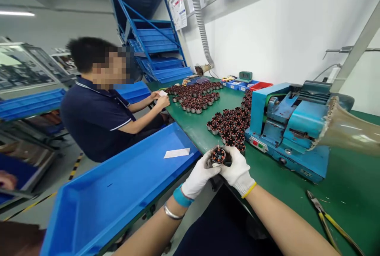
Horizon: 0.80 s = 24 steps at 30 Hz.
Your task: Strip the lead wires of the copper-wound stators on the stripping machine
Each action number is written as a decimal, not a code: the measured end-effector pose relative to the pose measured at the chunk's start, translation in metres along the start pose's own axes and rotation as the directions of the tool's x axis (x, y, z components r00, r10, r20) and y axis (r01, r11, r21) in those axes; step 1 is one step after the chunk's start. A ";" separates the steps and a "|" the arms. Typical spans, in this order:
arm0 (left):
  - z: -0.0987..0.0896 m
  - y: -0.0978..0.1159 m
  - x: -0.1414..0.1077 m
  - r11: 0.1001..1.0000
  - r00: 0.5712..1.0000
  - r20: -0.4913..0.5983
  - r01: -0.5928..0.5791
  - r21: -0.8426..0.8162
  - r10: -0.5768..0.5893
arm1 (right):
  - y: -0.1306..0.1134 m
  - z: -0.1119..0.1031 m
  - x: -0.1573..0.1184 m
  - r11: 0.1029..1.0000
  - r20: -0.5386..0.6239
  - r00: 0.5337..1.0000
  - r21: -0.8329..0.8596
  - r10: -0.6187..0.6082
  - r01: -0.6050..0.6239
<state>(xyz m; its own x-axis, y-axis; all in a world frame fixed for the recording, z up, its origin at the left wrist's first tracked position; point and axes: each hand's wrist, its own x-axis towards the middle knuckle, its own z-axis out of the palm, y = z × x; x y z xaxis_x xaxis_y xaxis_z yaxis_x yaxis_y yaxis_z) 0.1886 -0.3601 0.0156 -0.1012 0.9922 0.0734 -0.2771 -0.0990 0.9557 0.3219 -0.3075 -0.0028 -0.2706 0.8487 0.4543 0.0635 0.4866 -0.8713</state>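
Both my hands wear white gloves with darkened fingertips. Between them, at the table's front edge, is a round motor stator (219,155) with copper windings and a metal rim, its open face turned up toward me. My left hand (199,175) wraps its left side, the thumb along the lower edge. From the other side my right hand (236,169) grips it too, fingers curled around the rim. Just beyond my hands stands a dense group of similar stators (230,123) on the green table (297,200).
A blue tray (118,184) with a white paper slip (177,153) lies left. A blue machine (287,125) stands right, cutting pliers (322,212) nearer me. More stators (192,95) cover the far table. A co-worker (97,105) sits left, holding paper. Small bins (246,86) line the wall.
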 end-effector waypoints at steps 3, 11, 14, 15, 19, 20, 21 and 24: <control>-0.002 -0.003 0.006 1.000 1.000 0.010 -0.007 -0.015 0.007 | 0.000 -0.002 0.002 1.000 0.014 1.000 0.020 0.015 -0.015; 0.001 0.001 0.017 0.996 1.000 -0.016 -0.004 0.084 0.006 | 0.000 -0.006 0.005 0.998 0.012 0.999 0.054 0.041 -0.042; 0.001 0.000 0.020 0.992 0.997 -0.074 0.019 0.126 -0.009 | -0.002 -0.005 0.005 0.994 0.018 0.996 0.064 0.084 -0.085; 0.001 0.000 0.021 0.989 0.995 -0.098 0.027 0.143 -0.013 | -0.003 -0.005 0.005 0.992 0.027 0.994 0.071 0.101 -0.103; -0.001 0.002 0.024 0.965 0.982 -0.189 0.027 0.259 0.023 | -0.009 -0.007 0.006 0.984 0.092 0.984 0.078 0.156 -0.163; -0.001 0.004 0.024 0.953 0.978 -0.207 0.023 0.303 0.042 | -0.011 -0.008 0.006 0.982 0.100 0.981 0.068 0.168 -0.175; -0.001 0.006 0.024 0.937 0.973 -0.221 0.022 0.349 0.060 | -0.012 -0.008 0.006 0.981 0.103 0.978 0.055 0.181 -0.187; 0.001 0.012 0.023 0.891 0.963 -0.252 0.031 0.454 0.095 | -0.014 -0.009 0.007 0.976 0.114 0.970 0.017 0.216 -0.219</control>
<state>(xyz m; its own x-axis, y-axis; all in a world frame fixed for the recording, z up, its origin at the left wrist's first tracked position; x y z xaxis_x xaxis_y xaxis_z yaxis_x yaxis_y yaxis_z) 0.1835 -0.3388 0.0293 -0.3644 0.9269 0.0894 0.1837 -0.0225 0.9827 0.3281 -0.3068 0.0146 -0.3585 0.9044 0.2315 0.1052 0.2856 -0.9526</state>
